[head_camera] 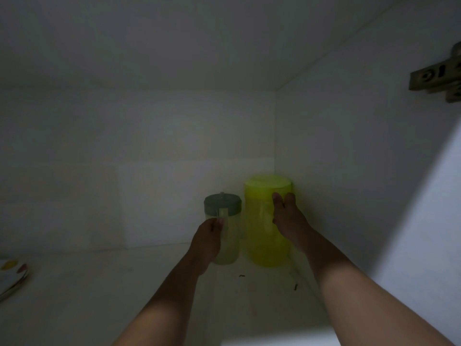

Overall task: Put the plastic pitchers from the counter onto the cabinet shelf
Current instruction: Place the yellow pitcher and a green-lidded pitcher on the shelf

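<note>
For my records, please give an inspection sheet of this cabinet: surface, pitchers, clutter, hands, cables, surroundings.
Surface: white shelf, dim, a few dark specks near the pitchers.
Job's things: clear pitcher with grey lid and yellow pitcher, both upright, side by side in the back right corner.
Clutter: plate at the left edge.
Hands: left hand grips the clear pitcher's handle; right hand rests on the yellow pitcher.
Cables: nothing seen.
Surroundings: white cabinet walls; hinge at upper right.

Translucent plastic pitchers (268, 226) (one grey-lidded) on a matt white shelf (99, 295).
</note>
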